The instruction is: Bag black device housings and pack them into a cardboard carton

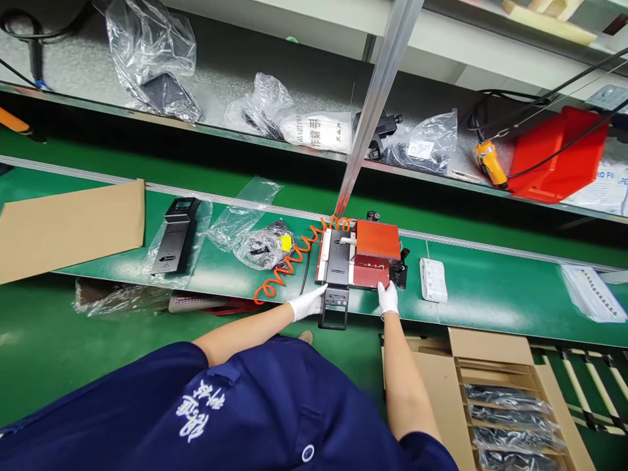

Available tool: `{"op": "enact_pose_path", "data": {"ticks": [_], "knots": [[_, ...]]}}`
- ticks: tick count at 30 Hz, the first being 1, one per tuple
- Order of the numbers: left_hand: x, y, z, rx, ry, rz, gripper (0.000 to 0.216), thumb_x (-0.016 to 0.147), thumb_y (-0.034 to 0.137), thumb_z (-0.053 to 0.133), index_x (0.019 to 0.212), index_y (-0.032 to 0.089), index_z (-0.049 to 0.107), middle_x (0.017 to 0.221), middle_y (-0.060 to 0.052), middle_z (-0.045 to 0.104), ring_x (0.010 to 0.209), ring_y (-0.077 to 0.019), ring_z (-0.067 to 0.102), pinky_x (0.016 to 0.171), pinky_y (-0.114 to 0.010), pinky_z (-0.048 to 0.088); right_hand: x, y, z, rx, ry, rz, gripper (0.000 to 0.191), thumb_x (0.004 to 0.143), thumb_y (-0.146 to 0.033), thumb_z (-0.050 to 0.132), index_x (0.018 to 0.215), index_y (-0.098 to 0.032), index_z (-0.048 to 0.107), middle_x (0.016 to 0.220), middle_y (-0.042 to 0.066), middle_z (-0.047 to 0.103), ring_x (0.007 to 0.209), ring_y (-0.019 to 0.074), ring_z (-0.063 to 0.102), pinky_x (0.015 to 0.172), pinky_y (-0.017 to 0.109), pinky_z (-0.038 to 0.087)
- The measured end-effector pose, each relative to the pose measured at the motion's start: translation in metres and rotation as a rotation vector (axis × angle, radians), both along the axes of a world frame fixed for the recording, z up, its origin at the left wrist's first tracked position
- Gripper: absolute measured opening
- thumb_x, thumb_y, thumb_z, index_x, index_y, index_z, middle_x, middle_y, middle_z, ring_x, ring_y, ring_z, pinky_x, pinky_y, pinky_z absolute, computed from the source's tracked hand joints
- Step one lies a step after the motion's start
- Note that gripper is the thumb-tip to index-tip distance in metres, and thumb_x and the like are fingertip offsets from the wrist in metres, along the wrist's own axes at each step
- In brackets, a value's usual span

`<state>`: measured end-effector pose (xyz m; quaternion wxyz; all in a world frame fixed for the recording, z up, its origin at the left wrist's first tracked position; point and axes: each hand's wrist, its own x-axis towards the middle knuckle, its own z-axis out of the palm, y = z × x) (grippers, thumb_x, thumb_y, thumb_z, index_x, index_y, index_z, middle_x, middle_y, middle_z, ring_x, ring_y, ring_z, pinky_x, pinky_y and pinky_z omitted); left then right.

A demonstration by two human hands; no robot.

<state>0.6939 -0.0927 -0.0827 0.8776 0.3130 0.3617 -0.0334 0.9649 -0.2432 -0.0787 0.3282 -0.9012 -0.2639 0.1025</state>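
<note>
A long black plastic housing lies on a red fixture, its framed end jutting past the bench's front edge. My left hand, in a white glove, has its fingers closed at the left edge of this housing near the front. Against the fixture's front right corner rests my right hand, also gloved, with thumb and finger apart. A white clamp piece reaches from the fixture over the housing. An orange coiled air hose runs to the fixture's left side.
A second black housing and a bagged part lie on the left. A cardboard sheet is farther left. White label strips lie on the right. Below stands an open carton with bagged parts. A screwdriver hangs before a red bin.
</note>
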Motion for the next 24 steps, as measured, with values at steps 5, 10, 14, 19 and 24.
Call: {"op": "enact_pose_path", "data": {"ticks": [5,10,14,19,24], "knots": [[0.016,0.030,-0.004,0.123,0.199,0.099,0.053,0.091,0.048,0.066,0.130,0.014,0.057,0.135,-0.021,0.064,0.131,-0.0292,0.060,0.112,-0.040,0.046,-0.081,-0.032,0.002,0.092,0.392,-0.003,0.063,0.093,-0.065,0.040,0.119,-0.014,0.067,0.120,0.019,0.072,0.116,0.0320,0.067,0.101,0.048,0.051],[0.022,0.036,-0.010,0.161,0.234,0.121,0.034,0.096,0.030,0.056,0.124,0.012,0.056,0.131,-0.022,0.066,0.125,-0.0271,0.064,0.106,-0.039,0.052,-0.155,-0.031,-0.009,0.130,0.688,0.143,0.055,0.083,-0.069,0.054,0.105,-0.021,0.069,0.097,0.011,0.077,0.087,0.0287,0.075,0.082,0.044,0.060],[0.018,0.031,-0.010,0.257,0.234,0.099,0.028,0.096,0.026,0.053,0.121,0.014,0.056,0.128,-0.021,0.069,0.116,-0.0227,0.069,0.098,-0.033,0.056,-0.158,-0.021,-0.007,0.150,0.692,0.148,0.059,0.081,-0.072,0.052,0.101,-0.019,0.067,0.091,0.011,0.076,0.082,0.0285,0.076,0.085,0.045,0.059],[0.006,0.037,-0.004,0.487,0.284,0.018,0.028,0.096,0.027,0.053,0.116,0.011,0.061,0.119,-0.022,0.073,0.110,-0.0267,0.072,0.097,-0.038,0.056,-0.113,-0.022,0.027,0.167,0.446,0.074,0.063,0.086,-0.065,0.054,0.122,-0.014,0.065,0.128,0.019,0.069,0.121,0.0329,0.065,0.107,0.049,0.049],[-0.001,0.042,0.004,0.920,0.336,0.085,0.057,0.088,0.020,0.063,0.143,0.015,0.051,0.159,-0.018,0.045,0.151,-0.0315,0.036,0.125,-0.044,0.027,-0.037,0.016,0.080,0.097,-0.134,0.109,0.072,0.094,-0.038,0.052,0.158,-0.011,0.032,0.169,0.016,0.023,0.157,0.0308,0.014,0.127,0.052,0.015]]}}
